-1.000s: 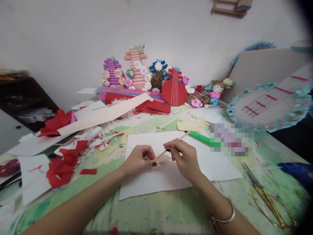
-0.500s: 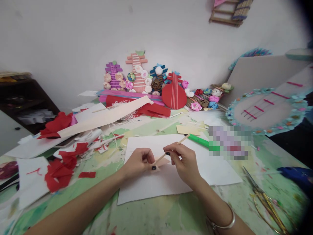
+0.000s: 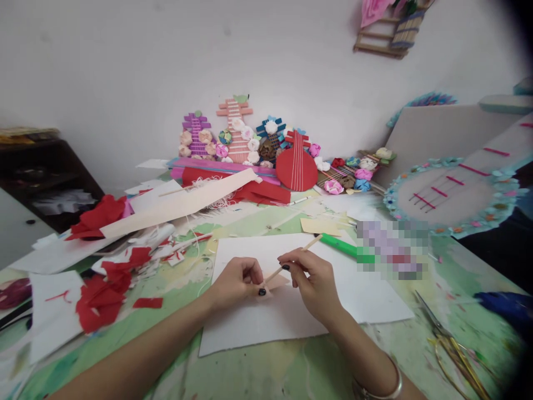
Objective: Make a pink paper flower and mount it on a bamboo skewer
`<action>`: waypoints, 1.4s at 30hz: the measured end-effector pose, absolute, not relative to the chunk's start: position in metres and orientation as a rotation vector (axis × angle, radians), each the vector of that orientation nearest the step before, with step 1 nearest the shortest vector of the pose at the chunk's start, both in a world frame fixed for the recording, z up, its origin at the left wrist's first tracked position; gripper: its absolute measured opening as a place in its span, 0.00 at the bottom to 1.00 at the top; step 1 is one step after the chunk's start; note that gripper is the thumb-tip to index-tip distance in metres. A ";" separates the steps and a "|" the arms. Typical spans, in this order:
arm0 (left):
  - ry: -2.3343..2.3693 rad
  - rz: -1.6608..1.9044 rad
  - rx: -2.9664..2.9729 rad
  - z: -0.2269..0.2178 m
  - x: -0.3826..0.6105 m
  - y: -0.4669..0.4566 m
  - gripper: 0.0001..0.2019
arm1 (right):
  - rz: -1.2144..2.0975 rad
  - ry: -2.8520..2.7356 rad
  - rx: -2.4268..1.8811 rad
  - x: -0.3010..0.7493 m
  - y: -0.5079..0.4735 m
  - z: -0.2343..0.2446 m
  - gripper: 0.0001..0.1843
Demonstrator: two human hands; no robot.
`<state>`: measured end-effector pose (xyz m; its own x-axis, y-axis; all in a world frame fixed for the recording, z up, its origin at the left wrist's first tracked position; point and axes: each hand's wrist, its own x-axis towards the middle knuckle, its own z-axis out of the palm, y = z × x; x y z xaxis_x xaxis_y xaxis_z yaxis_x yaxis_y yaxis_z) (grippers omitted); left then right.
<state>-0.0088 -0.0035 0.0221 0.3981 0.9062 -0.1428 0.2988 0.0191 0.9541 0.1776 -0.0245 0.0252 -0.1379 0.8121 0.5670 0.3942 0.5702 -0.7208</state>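
Observation:
Over a white sheet of paper (image 3: 233, 333), both my hands work on a small piece of pale peach paper (image 3: 278, 280). My left hand (image 3: 239, 280) pinches the peach paper between thumb and fingers at its left side. A thin wooden stick (image 3: 313, 243) slants through the grip of my right hand (image 3: 314, 278), its lower end touching the paper beside my left thumb. The fingers of my right hand are closed round the stick. A green utility knife (image 3: 343, 248) lies on the sheet just beyond my right hand.
Gold-handled scissors (image 3: 449, 341) lie at the right. Red paper scraps (image 3: 104, 297) and a long cream strip (image 3: 179, 204) cover the left side. Paper-flower lute models, one a red lute (image 3: 296, 166), line the wall. A large blue-trimmed lute (image 3: 453, 194) stands at the right.
The whole view has shifted slightly, with things sitting a little lower in the picture. Both hands keep their hold on the paper and the stick, almost unmoved.

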 end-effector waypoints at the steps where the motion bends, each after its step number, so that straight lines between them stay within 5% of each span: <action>1: 1.120 0.673 1.524 0.022 -0.009 -0.004 0.12 | 0.496 -1.751 -1.001 0.178 -0.025 0.025 0.10; 42: 1.057 0.660 1.542 0.020 -0.012 0.000 0.12 | 0.262 -1.849 -1.037 0.181 -0.023 0.024 0.09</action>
